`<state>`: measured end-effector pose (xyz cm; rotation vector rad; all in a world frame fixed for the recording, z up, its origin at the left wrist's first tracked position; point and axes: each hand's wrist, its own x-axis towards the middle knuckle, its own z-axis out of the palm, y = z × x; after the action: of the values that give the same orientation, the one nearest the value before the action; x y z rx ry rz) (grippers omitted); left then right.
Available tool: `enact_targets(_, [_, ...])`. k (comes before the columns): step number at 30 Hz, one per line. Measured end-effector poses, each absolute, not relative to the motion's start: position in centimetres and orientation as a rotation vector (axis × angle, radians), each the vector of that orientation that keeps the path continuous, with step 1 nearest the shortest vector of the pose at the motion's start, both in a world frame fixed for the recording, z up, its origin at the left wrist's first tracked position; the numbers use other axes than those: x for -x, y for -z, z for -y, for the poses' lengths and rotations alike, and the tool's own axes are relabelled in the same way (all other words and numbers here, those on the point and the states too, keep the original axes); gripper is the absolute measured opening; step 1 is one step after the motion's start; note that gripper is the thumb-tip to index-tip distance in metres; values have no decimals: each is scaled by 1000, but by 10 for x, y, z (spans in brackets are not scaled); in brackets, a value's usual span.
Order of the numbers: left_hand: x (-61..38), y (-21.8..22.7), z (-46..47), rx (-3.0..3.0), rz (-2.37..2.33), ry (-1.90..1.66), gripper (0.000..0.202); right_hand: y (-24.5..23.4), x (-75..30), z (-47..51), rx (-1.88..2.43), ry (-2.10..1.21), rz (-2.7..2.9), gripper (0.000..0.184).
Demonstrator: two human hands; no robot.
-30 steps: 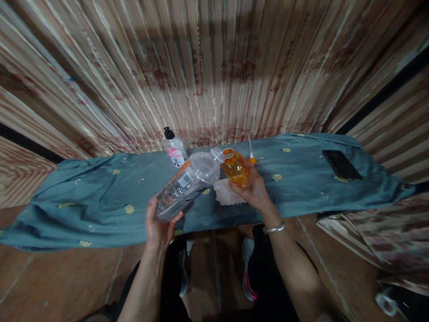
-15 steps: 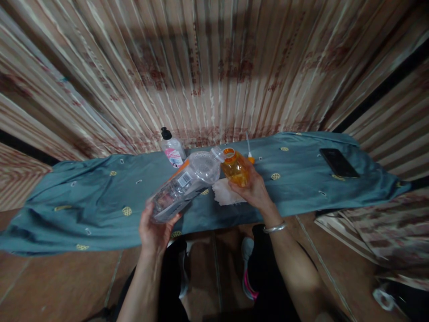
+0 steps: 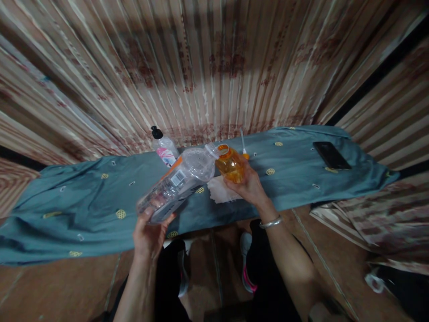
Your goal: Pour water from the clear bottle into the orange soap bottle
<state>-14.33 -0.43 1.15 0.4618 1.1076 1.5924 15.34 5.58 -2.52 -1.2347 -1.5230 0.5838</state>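
Observation:
My left hand point(image 3: 149, 232) grips the base of a large clear plastic bottle point(image 3: 177, 182), tilted so its neck points up and right. The bottle's mouth rests at the open top of a small orange bottle point(image 3: 229, 163), which my right hand point(image 3: 250, 188) holds from below and behind. Both bottles hover over a bench covered with a blue-green cloth point(image 3: 100, 201). A pale tissue or rag point(image 3: 219, 193) lies on the cloth under the small bottle.
A white bottle with a black cap and pink label point(image 3: 162, 146) stands at the back by the striped curtain. An orange-based pump tube point(image 3: 244, 145) lies behind the orange bottle. A black phone point(image 3: 331, 155) lies at the right end. Brown tiled floor below.
The view has shifted a little, so everything sits further left. Both hands keep the same hold and the bottles stay mouth to mouth.

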Motion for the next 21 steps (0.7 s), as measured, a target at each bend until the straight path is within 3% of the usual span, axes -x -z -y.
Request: enact_targets(21, [140, -22, 7, -495, -1168, -1620, 46, 19, -160, -52, 1263, -486, 1595, 81])
